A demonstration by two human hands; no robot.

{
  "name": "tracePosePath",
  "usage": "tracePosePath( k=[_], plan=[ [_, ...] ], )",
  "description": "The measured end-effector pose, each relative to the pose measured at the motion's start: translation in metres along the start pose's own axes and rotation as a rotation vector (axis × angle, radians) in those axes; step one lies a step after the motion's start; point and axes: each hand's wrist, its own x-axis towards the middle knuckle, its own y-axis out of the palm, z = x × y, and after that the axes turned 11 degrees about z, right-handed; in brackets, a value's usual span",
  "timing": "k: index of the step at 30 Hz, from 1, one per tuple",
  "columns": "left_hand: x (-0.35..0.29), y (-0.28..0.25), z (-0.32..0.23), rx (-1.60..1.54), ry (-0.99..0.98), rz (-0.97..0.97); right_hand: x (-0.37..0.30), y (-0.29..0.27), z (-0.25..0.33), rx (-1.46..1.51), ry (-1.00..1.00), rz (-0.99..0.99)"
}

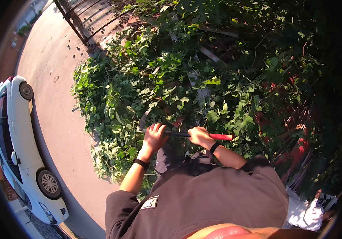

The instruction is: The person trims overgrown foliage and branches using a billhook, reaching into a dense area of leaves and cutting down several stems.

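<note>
Both my hands are closed around a sickle (221,137), which lies crosswise in front of my body. My left hand (155,137) grips it close to the head, where the curved metal blade (143,120) rises on the left. Farther along the dark shaft, my right hand (200,136) is wrapped around it, and the red end of the handle sticks out to the right. Leafy green vines (159,83) spread just beyond the blade and my hands. Each of my wrists has a dark band.
Boards (212,54) poke through the vines. A metal gate (81,24) stands at the far left, beside concrete pavement (59,87). A white car (25,131) is parked on the left. Reddish debris (296,153) and a white bag (306,215) lie on the right.
</note>
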Motion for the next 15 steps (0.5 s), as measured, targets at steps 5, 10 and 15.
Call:
tracePosePath(
  k=[5,10,15],
  plan=[
    [0.028,0.026,-0.019,0.071,-0.026,0.457,-0.013,-0.018,0.027,-0.036,-0.108,-0.121],
    [0.042,0.052,-0.041,0.090,-0.066,0.568,-0.041,0.022,-0.026,-0.163,-0.207,-0.305],
    [0.053,0.070,-0.061,0.213,-0.063,0.600,-0.079,0.053,-0.106,0.150,-0.009,-0.098]
  ],
)
